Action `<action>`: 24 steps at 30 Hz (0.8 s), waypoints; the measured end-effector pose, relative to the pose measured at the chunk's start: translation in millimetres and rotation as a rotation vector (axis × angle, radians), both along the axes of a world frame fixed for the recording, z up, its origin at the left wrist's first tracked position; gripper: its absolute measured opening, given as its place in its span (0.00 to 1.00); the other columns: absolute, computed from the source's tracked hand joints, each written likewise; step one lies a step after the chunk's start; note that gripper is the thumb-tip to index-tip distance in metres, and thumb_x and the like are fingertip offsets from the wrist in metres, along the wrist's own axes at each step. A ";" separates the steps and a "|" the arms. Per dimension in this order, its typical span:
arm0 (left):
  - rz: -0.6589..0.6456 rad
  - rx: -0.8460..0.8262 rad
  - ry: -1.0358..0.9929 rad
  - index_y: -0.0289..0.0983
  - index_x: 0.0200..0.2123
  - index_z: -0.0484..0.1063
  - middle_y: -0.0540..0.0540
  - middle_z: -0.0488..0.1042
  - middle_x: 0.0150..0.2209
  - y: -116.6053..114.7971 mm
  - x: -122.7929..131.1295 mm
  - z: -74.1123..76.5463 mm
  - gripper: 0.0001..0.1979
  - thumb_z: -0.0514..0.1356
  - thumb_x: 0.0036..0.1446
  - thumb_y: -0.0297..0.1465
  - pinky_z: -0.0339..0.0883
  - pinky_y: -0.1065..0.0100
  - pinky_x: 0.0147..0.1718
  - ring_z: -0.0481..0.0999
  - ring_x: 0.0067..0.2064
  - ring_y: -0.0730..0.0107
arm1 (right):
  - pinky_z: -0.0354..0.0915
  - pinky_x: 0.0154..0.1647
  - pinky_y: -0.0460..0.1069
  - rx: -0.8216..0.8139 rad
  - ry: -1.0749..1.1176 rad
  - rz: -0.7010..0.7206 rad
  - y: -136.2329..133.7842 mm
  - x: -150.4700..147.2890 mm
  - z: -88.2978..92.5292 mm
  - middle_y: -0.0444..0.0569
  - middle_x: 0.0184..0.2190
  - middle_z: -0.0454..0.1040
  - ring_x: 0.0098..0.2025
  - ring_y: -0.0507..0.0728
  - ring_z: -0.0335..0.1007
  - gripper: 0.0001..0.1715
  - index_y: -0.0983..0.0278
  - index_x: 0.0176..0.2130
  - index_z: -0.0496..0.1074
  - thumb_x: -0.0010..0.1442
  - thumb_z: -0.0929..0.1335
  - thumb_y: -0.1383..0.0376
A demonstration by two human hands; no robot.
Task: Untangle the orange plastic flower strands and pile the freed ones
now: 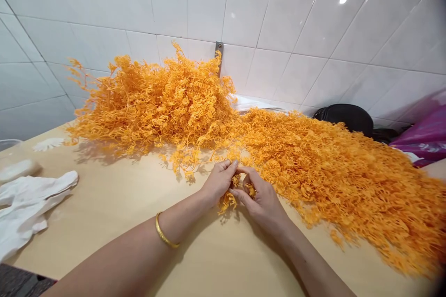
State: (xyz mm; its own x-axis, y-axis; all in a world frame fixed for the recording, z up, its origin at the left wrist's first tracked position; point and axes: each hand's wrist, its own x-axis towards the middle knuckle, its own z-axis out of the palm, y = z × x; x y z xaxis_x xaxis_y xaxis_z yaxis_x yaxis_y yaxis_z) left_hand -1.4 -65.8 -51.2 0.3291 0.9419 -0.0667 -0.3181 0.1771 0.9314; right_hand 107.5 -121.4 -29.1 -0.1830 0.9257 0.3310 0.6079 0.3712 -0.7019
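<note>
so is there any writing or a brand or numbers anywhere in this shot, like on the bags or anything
No text can be read anywhere in this view; the only possible print is a pale patch at the lower edge of the magenta plastic bag, too blurred to read.

Bright, even overhead light, no dim areas. Small glare spots on the glazed wall tiles (296,14). Soft short shadows on the bench (104,209) beside the orange foliage (348,185). Strong wide-angle bend at the edges, grout lines curving. Dark vignette in right corners, lower-right foliage soft.
</note>
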 end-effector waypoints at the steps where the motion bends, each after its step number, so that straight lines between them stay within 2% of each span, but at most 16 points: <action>1: 0.003 0.004 0.009 0.35 0.20 0.58 0.54 0.58 0.16 0.0 0.1 0.2 0.16 0.55 0.46 0.42 0.50 0.77 0.15 0.57 0.17 0.82 | 0.55 0.25 0.44 0.014 -0.015 0.012 0.5 -1.5 -1.2 0.41 0.24 0.65 0.23 0.49 0.58 0.16 0.61 0.43 0.62 0.52 0.63 0.65; 4: 0.018 0.014 0.065 0.35 0.19 0.56 0.54 0.56 0.16 1.1 0.7 -0.4 0.16 0.55 0.46 0.41 0.50 0.77 0.15 0.56 0.17 0.82 | 0.55 0.26 0.44 0.040 -0.029 0.022 3.9 -2.3 -6.4 0.43 0.26 0.67 0.25 0.50 0.60 0.10 0.62 0.39 0.62 0.53 0.61 0.66; 9: 0.026 0.075 0.091 0.35 0.18 0.56 0.55 0.56 0.16 1.2 2.3 -1.1 0.17 0.55 0.46 0.42 0.50 0.77 0.16 0.55 0.18 0.82 | 0.57 0.32 0.46 0.090 -0.148 0.002 8.3 -1.9 -13.1 0.47 0.33 0.69 0.32 0.53 0.63 0.13 0.62 0.41 0.62 0.53 0.60 0.67; 12: -0.020 0.038 0.070 0.35 0.19 0.57 0.54 0.58 0.16 -1.0 2.7 1.2 0.17 0.54 0.46 0.43 0.52 0.77 0.16 0.57 0.17 0.82 | 0.56 0.30 0.46 0.118 -0.176 -0.075 10.2 0.0 -14.4 0.46 0.28 0.68 0.30 0.52 0.63 0.09 0.63 0.35 0.64 0.55 0.59 0.66; 15: -0.084 -0.036 0.035 0.34 0.22 0.60 0.53 0.62 0.17 -2.6 1.6 3.1 0.16 0.54 0.46 0.43 0.54 0.77 0.15 0.61 0.16 0.81 | 0.54 0.25 0.44 0.117 -0.087 -0.191 12.9 6.4 -14.0 0.44 0.23 0.65 0.24 0.50 0.60 0.09 0.63 0.30 0.62 0.57 0.56 0.64; 17: -0.155 -0.067 0.003 0.33 0.24 0.62 0.51 0.64 0.18 -2.8 0.3 2.7 0.14 0.57 0.45 0.39 0.55 0.77 0.15 0.63 0.16 0.81 | 0.53 0.24 0.44 0.108 -0.026 -0.244 14.5 11.4 -13.4 0.42 0.20 0.62 0.22 0.49 0.58 0.09 0.63 0.28 0.60 0.57 0.56 0.63; 21: -0.312 -0.072 -0.047 0.31 0.24 0.65 0.51 0.64 0.17 -2.3 -1.6 -1.2 0.09 0.61 0.42 0.31 0.58 0.75 0.16 0.64 0.16 0.80 | 0.52 0.22 0.44 0.080 0.053 -0.231 14.9 14.3 -13.7 0.40 0.19 0.59 0.21 0.49 0.55 0.09 0.63 0.27 0.59 0.57 0.56 0.62; 24: -0.309 -0.111 -0.070 0.32 0.21 0.64 0.50 0.65 0.16 -2.8 -2.8 -2.2 0.08 0.62 0.39 0.28 0.59 0.74 0.17 0.64 0.16 0.78 | 0.51 0.21 0.44 0.069 0.106 -0.203 14.4 11.0 -14.9 0.39 0.17 0.58 0.20 0.48 0.54 0.09 0.63 0.26 0.59 0.56 0.58 0.62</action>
State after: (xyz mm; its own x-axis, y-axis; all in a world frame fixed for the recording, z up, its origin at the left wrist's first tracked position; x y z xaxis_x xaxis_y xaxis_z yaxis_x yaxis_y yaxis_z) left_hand -4.2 -68.6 -53.4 0.6055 0.7851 -0.1307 -0.2960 0.3746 0.8787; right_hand 118.6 -107.0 -44.0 0.0432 0.9144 0.4024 0.5994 0.2985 -0.7427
